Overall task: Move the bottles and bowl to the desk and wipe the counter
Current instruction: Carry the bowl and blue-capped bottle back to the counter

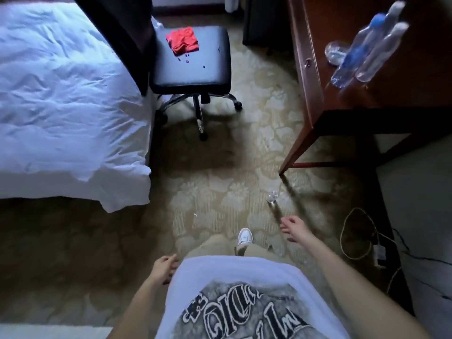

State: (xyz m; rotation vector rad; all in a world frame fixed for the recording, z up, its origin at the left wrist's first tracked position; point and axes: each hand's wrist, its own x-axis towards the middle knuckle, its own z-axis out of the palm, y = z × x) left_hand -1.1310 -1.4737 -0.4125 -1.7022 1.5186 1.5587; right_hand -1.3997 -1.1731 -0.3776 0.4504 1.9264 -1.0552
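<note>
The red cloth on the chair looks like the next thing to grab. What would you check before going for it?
1. Left hand free: ok, holds nothing.
2. Right hand free: ok, fingers loose.
3. Red cloth reachable: ok, lies bare on the chair seat.
4. Bottles on the desk: ok, standing.
5. Bowl on the desk: ok, beside the bottles.
6. Path clear: not ok, small clear object on the carpet.
7. Counter state: cannot tell, out of view.
</note>
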